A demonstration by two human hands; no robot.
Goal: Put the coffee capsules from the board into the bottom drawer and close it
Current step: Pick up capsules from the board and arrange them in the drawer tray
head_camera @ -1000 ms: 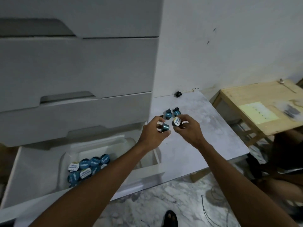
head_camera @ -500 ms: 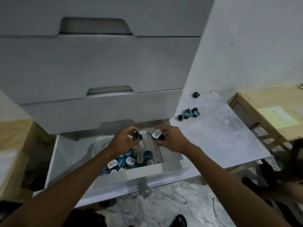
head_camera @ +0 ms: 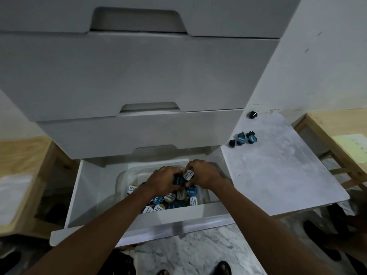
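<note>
Two capsules are in your hands at this moment, one in each. Your left hand pinches a dark blue capsule, and your right hand pinches a white-lidded capsule. The two hands almost touch, low over the clear container that sits inside the open bottom drawer. Many capsules already lie in this container. I judge the step as the release: both need only to be let go there.

On the board, as far as I can count, five capsules wait. There is a cluster of four at about two o'clock from your hands, lined roughly from eight to two o'clock. There is also a lone black capsule farther out, between one and two o'clock, close to the wall. All lie on the right side, so your right hand is the nearer; the left would have to cross over the drawer's corner. The drawer stands pulled out and cannot be closed before these are in.
</note>
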